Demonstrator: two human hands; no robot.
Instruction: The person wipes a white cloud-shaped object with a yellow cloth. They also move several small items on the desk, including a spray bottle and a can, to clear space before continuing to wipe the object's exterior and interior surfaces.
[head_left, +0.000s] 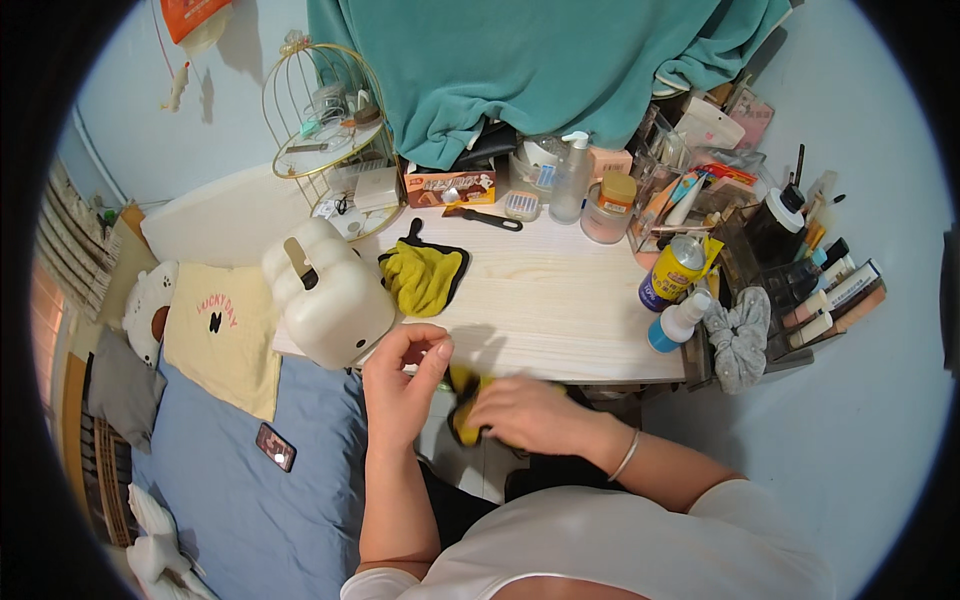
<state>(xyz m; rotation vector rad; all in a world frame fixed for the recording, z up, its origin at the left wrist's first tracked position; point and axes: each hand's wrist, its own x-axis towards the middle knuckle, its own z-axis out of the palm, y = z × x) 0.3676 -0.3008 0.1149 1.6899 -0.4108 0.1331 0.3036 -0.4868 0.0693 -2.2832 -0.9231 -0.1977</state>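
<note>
My right hand (525, 414) is blurred below the front edge of a pale wood-grain tabletop (555, 315), gripping a yellow cloth with black edging (466, 409). Raised by the same edge, my left hand (409, 379) has its thumb and forefinger curled towards each other, with nothing visible between them. A second yellow cloth with a black border and hanging loop (424, 279) lies crumpled on the tabletop. Just left of it stands a rounded white plastic case with a handle (330, 296). Behind the cloth lies a black-handled tool (491, 219).
Bottles and a jar (607, 210) line the back. At right stand a yellow can (677, 262), a blue-and-white bottle (679, 322), a grey scrunchie (739, 337) and crowded cosmetics organisers. A gold wire rack (330, 142) is back left. A phone (276, 448) lies on the blue bed (247, 517).
</note>
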